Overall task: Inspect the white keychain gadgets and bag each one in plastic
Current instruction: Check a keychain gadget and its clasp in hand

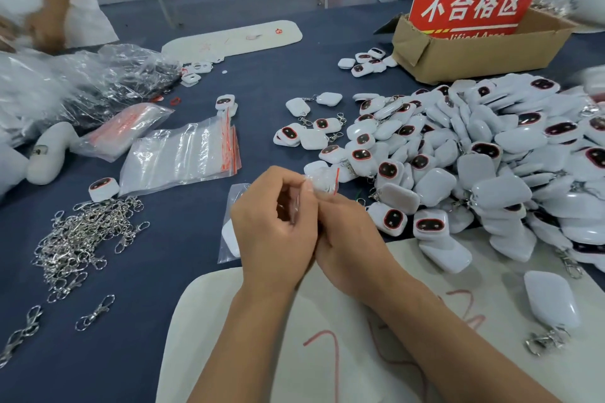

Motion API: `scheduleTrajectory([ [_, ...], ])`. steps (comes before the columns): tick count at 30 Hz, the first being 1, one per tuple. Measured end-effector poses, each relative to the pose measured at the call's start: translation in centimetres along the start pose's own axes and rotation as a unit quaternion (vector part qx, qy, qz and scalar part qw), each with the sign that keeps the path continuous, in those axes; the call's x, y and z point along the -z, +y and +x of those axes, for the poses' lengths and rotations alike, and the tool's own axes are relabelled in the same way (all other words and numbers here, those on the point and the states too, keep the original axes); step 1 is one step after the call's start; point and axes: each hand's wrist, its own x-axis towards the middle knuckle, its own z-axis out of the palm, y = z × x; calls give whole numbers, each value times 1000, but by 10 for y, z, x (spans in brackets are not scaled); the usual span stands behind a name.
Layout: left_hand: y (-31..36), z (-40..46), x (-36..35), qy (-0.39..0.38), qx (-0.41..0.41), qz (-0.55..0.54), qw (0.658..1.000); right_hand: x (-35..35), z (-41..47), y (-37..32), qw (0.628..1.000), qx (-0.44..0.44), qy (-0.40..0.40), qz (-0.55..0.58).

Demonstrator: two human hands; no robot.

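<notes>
Small clear zip bag, red seal strip, frame centre, pinched by left hand and right hand.
Heaped white keychain gadgets at right; navy table cover; workshop benches behind.

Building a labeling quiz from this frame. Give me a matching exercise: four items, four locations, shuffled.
Items:
1. metal clasp pile
2. cardboard box
3. small plastic bag
4. stack of zip bags

Places:
A. far right, holding a red sign
B. held in both hands
C. near left on the blue cloth
D. left of centre, flat on the table

Pairs: 1-C, 2-A, 3-B, 4-D
</notes>
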Motion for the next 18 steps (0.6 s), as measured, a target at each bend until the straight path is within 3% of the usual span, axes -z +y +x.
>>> scheduleTrajectory([
  [7,-8,1,-2,-49,97,60,992,3,1,1,997,-43,62,-12],
  [13,-14,5,2,-39,117,163,979,7,-3,2,968,-82,227,-67],
  [18,-21,10,13,-2,142,185,972,13,-3,7,945,-137,234,-183],
])
